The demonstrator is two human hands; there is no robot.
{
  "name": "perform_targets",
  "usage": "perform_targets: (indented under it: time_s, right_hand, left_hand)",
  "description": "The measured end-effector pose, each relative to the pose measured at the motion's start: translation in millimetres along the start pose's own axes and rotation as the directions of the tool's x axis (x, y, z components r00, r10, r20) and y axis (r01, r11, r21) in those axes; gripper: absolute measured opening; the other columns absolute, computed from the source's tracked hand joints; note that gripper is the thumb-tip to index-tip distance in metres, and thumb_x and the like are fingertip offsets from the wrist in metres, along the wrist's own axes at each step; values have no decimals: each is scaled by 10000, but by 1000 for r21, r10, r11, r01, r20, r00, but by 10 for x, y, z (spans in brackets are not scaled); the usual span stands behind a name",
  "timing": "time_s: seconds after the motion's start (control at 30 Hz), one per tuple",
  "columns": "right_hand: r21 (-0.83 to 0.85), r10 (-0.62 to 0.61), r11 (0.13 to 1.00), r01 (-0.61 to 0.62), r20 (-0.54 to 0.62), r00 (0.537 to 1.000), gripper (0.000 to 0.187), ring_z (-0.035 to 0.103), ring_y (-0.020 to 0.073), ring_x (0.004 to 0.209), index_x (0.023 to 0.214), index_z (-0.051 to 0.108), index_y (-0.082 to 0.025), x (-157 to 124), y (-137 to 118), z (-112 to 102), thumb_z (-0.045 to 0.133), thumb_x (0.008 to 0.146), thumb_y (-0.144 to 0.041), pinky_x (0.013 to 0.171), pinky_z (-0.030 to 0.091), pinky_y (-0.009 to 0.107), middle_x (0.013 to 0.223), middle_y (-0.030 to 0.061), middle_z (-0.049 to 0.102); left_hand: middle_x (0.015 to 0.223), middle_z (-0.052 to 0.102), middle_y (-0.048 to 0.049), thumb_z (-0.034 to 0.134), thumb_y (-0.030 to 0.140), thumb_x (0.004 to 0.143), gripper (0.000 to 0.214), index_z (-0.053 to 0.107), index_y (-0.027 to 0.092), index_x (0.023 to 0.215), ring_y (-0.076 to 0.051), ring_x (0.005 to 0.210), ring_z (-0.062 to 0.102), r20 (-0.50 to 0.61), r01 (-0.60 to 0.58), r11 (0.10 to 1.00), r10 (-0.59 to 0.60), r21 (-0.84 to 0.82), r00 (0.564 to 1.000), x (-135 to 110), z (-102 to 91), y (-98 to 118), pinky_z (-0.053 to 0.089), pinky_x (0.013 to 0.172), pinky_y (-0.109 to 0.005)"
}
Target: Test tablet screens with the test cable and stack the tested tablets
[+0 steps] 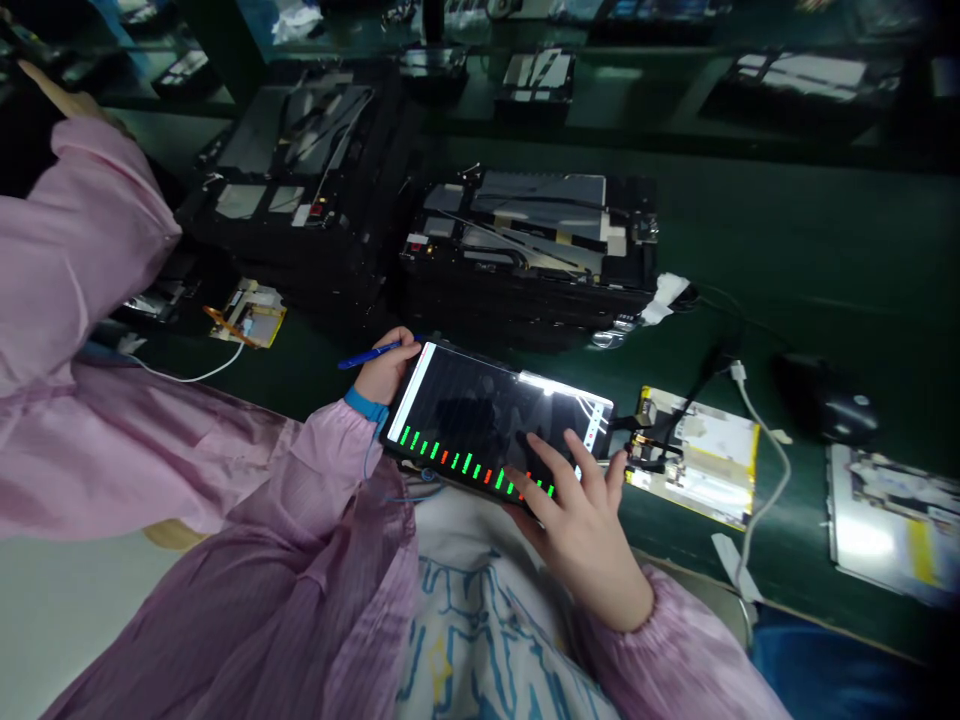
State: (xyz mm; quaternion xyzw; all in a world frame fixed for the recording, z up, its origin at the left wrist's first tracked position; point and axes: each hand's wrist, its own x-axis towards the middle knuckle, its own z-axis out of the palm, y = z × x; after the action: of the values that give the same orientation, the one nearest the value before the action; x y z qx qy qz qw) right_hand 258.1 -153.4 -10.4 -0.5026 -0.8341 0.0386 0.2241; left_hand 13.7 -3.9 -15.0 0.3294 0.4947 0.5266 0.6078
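Observation:
A tablet (480, 410) with a lit screen is tilted above the bench edge, showing a dark area with green and red marks along its lower side. Its left end is gripped by my left hand (385, 375), which also has a blue pen (367, 356) between its fingers. A blue band circles that wrist. My right hand (581, 515) is over the screen's lower right, fingers spread; whether the fingertips touch the glass I cannot tell. Dark cables run from the tablet's right end to a bare battery-and-board assembly (694, 455) on the bench.
Two stacks of opened tablet units, the left stack (300, 150) and the middle stack (532, 230), stand behind. A computer mouse (829, 395), a white cable (780, 470) and a silver panel (885, 520) lie to the right. At left, a co-worker's pink sleeve (82, 230) reaches across near another small board (251, 312).

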Motion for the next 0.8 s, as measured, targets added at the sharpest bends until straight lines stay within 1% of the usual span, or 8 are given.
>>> perform_targets:
  time_s: [0.07, 0.13, 0.2, 0.3, 0.47, 0.6, 0.67, 0.8]
  right_hand:
    - [8, -14, 1000, 14, 14, 1000, 253, 305, 350, 1354, 1080, 617, -241, 4, 20, -6, 609, 846, -337, 1077, 91, 690, 1316, 102, 538]
    - [35, -16, 999, 16, 7, 1000, 348, 301, 350, 1357, 1140, 574, -217, 9, 65, -25, 595, 849, -407, 1084, 105, 679, 1329, 127, 521]
    - [73, 13, 997, -10, -44, 999, 488, 302, 354, 1354, 1214, 510, -184, 1, 140, -50, 588, 836, -483, 1084, 140, 669, 1328, 159, 504]
    - [119, 124, 987, -106, -163, 979, 617, 326, 365, 1333, 1289, 431, -170, -56, 286, -68, 590, 816, -531, 1062, 187, 675, 1306, 178, 494]
    - [192, 287, 952, -238, -290, 913, 627, 364, 380, 1298, 1333, 397, -176, -249, 492, 57, 578, 823, -492, 1028, 239, 674, 1278, 178, 498]
    - [212, 296, 951, -227, -403, 866, 633, 402, 372, 1261, 1344, 382, -168, -352, 558, 218, 587, 805, -428, 1018, 266, 653, 1252, 170, 517]
    - [191, 289, 955, -228, -414, 863, 619, 417, 372, 1241, 1325, 397, -172, -362, 565, 258, 588, 792, -424, 1014, 269, 652, 1237, 162, 525]
    - [187, 337, 940, -287, -362, 869, 559, 435, 370, 1209, 1284, 422, -163, -334, 567, 256, 544, 808, -429, 1006, 284, 645, 1202, 164, 529]
  left_hand:
    - [531, 420, 57, 653, 162, 587, 265, 390, 175, 609, -93, 515, 460, -3, 8, 1000, -8, -9, 1000, 2, 3, 2, 346, 531, -217]
    - [531, 424, 57, 655, 155, 583, 268, 389, 175, 608, -95, 518, 471, -13, 12, 1000, -13, -15, 1000, 3, 7, 8, 355, 534, -216]
    - [528, 435, 56, 654, 148, 584, 260, 396, 174, 609, -96, 516, 476, -26, 19, 1000, -19, -25, 999, 1, 14, 18, 362, 532, -215]
    - [526, 467, 51, 649, 133, 585, 246, 407, 173, 605, -101, 521, 492, -30, 20, 999, -21, -45, 999, -6, 21, 38, 380, 536, -217]
    - [549, 531, 34, 645, 149, 614, 221, 427, 181, 635, -125, 539, 537, 2, 50, 998, -50, -49, 999, -4, 4, 55, 412, 543, -231]
    - [543, 537, 36, 633, 149, 623, 204, 433, 184, 643, -133, 536, 548, 0, 59, 996, -59, -68, 998, 7, 7, 62, 433, 560, -245]
    - [547, 544, 32, 624, 150, 630, 199, 429, 187, 644, -144, 545, 558, 2, 72, 995, -72, -67, 997, 11, 19, 70, 443, 573, -259]
    - [578, 573, 23, 616, 156, 636, 197, 424, 195, 655, -172, 599, 596, 0, 99, 994, -99, -54, 995, 17, 46, 98, 473, 618, -297]
